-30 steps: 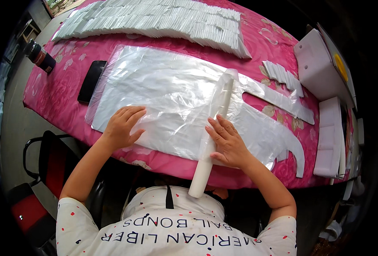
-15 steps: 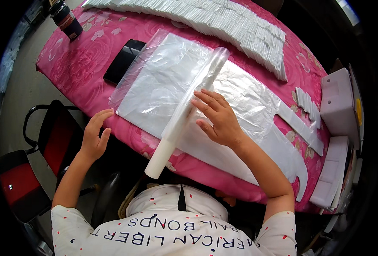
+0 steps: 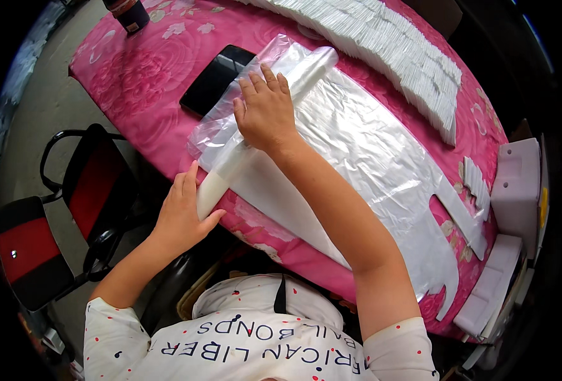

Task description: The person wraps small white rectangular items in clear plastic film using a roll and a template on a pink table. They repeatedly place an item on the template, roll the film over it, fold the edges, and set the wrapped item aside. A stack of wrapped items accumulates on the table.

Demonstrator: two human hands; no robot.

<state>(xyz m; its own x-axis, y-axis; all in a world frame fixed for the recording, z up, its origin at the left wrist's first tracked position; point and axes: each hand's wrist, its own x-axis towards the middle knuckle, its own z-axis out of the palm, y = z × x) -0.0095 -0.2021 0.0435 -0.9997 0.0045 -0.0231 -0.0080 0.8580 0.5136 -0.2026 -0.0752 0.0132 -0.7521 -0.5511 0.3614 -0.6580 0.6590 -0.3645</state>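
Note:
A pale roll (image 3: 212, 193) with clear plastic film round it lies slantwise across a stack of white plastic vest-type bags (image 3: 363, 143). My right hand (image 3: 267, 117) is spread flat over the middle of the roll, fingers stretched toward the far left. At the roll's near end, my left hand (image 3: 182, 206) rests with straight fingers along its left side and the thumb apart, below the end. Loose clear film (image 3: 214, 130) spreads out to the left of the roll and reaches the edge of a black phone-like slab (image 3: 216, 79).
A pink flowered tablecloth (image 3: 135, 82) covers the table. Long rows of folded white bundles (image 3: 395, 54) line the far side, a smaller bundle (image 3: 476, 184) lies right. White boxes (image 3: 515, 184) stand at the right edge. A dark jar (image 3: 130, 16) and red-black chairs (image 3: 33, 244) are left.
The roll has moved left over the bags, baring more of their surface. My right hand has travelled left with it, and my left hand has come in to the roll's near end.

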